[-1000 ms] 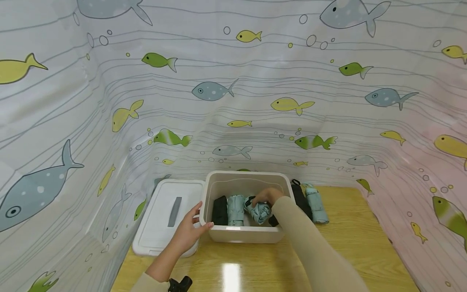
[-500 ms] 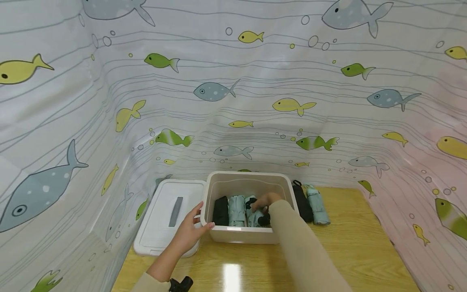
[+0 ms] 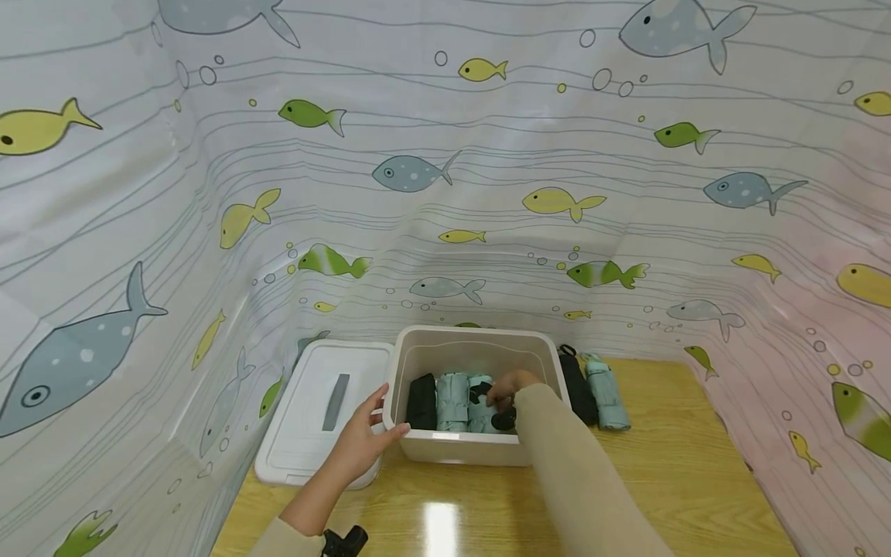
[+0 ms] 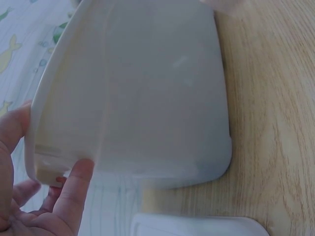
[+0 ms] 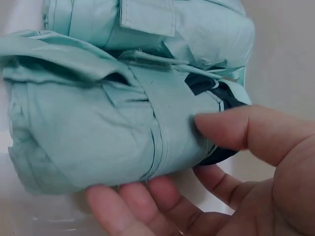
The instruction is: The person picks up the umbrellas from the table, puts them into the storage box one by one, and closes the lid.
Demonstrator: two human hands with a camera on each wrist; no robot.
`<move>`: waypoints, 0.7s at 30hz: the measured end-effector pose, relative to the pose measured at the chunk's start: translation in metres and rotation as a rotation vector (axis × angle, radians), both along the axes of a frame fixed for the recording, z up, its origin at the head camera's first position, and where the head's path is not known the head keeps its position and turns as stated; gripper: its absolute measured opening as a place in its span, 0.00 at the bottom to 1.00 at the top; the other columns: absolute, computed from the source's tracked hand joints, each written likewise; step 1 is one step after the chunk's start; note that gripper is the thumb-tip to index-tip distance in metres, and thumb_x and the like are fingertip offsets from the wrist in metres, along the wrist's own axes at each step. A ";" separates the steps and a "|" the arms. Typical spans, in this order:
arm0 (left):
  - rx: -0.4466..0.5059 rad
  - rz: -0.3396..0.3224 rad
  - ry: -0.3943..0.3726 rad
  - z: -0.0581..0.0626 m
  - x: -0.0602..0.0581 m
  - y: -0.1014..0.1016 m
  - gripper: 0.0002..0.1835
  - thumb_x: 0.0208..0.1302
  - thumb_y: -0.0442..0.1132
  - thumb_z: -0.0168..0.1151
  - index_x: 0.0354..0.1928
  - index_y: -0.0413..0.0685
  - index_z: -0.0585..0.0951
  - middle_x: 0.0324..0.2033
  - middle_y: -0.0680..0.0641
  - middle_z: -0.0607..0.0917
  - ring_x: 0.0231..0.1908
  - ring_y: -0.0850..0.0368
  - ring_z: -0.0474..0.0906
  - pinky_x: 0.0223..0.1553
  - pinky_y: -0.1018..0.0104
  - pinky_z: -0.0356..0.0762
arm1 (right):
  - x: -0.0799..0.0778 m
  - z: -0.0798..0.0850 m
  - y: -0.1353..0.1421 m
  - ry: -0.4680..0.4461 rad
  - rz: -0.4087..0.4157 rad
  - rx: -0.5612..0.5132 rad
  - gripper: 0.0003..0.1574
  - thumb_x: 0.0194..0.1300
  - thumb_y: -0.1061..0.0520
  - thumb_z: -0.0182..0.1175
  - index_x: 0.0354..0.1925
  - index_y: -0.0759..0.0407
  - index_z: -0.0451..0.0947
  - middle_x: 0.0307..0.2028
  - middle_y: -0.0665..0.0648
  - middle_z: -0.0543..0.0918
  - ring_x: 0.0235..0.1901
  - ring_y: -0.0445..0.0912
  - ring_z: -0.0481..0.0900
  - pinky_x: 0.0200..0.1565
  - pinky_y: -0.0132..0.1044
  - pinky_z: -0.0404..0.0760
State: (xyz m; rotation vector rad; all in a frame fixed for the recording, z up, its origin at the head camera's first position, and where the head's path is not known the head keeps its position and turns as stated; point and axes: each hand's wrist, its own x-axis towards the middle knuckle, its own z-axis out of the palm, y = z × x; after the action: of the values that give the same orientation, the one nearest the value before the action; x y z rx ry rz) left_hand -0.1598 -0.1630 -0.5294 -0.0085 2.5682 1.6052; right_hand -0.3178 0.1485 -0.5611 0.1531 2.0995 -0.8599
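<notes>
Two bare hands: the left hand is at the box's near-left corner; the right hand reaches down inside it.
Pale box: stands without its cover on the wood-grain table, long side toward the person.
Left grip: thumb on the near rim and fingers against the left side, so the corner sits between them; the left wrist view shows fingertips touching the rim and the wall.
Right grip: partly closed around the rightmost teal bundle, thumb laid over it near its dark end, fingertips along its lower edge; how firmly it is held is hard to tell, as the thumb is blurred.
Held bundle: lies in the box, its fabric rolled, a band across it.
Other teal bundle: inside the box, just left of the held one.
Black bundle: beside that, nearest the box's left wall.
Right of the box: a black pouch with a loop at its far end, and next to it an outer teal roll.
White lid: flat at the box's left, with a grey handle.
Backdrop: white sheeting printed with fish and wavy lines.
</notes>
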 end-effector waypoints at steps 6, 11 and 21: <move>-0.014 -0.006 0.001 0.001 0.002 -0.001 0.50 0.59 0.57 0.72 0.78 0.54 0.57 0.67 0.34 0.68 0.63 0.33 0.70 0.55 0.42 0.76 | 0.002 -0.001 -0.003 0.035 0.039 0.000 0.22 0.67 0.46 0.63 0.44 0.65 0.82 0.40 0.59 0.84 0.46 0.51 0.79 0.57 0.49 0.76; -0.017 0.004 0.005 0.001 0.002 -0.003 0.50 0.58 0.57 0.73 0.78 0.55 0.58 0.67 0.35 0.69 0.62 0.34 0.70 0.55 0.41 0.76 | -0.003 -0.009 -0.007 0.015 0.008 -0.019 0.26 0.65 0.45 0.64 0.49 0.66 0.80 0.42 0.59 0.84 0.53 0.55 0.78 0.61 0.53 0.73; 0.001 -0.008 0.000 0.000 -0.001 0.000 0.50 0.59 0.57 0.72 0.78 0.56 0.57 0.68 0.35 0.67 0.64 0.34 0.69 0.56 0.42 0.76 | -0.003 -0.011 -0.006 0.043 -0.003 -0.033 0.26 0.68 0.47 0.63 0.51 0.69 0.79 0.48 0.62 0.84 0.56 0.57 0.78 0.62 0.54 0.72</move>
State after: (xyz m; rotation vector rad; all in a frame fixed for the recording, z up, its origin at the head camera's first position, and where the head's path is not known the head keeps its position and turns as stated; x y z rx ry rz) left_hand -0.1606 -0.1632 -0.5290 0.0024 2.5641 1.6034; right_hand -0.3212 0.1421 -0.5724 0.1214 2.1239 -0.9062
